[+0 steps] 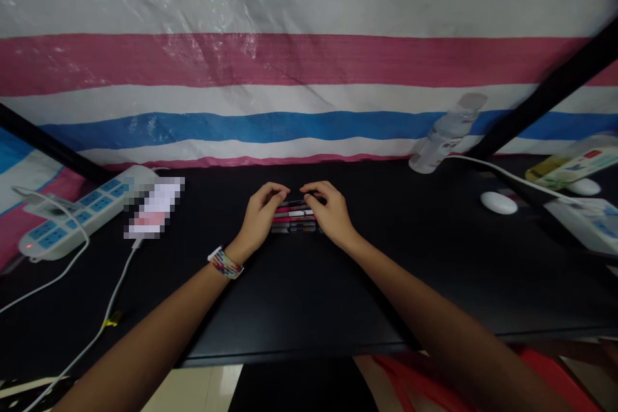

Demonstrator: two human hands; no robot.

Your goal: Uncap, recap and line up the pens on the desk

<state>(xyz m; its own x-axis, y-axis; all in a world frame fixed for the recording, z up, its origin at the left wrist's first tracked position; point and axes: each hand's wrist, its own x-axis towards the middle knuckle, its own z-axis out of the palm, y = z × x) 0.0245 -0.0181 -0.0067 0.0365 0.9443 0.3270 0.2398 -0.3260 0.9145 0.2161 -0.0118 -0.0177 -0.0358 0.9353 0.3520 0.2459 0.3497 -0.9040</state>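
Several pens (295, 219), some red and some dark or clear, lie side by side in a row across the middle of the black table (299, 296). My left hand (263, 212) is curved around their left ends, its thumb and fingers bent close together. At their right ends my right hand (331, 209) curls in the same way, facing the left one. Both hands cover the pen ends, and a small gap separates the fingertips. A woven multicoloured band (226, 264) is on my left wrist.
Left: a white power strip (91, 209), a phone (154, 209) and white cables. Right: a clear bottle (447, 135), a white mouse (499, 203), a yellowish container (550, 168) and a white box-like item (586, 222). A striped sheet (299, 58) hangs behind the table.
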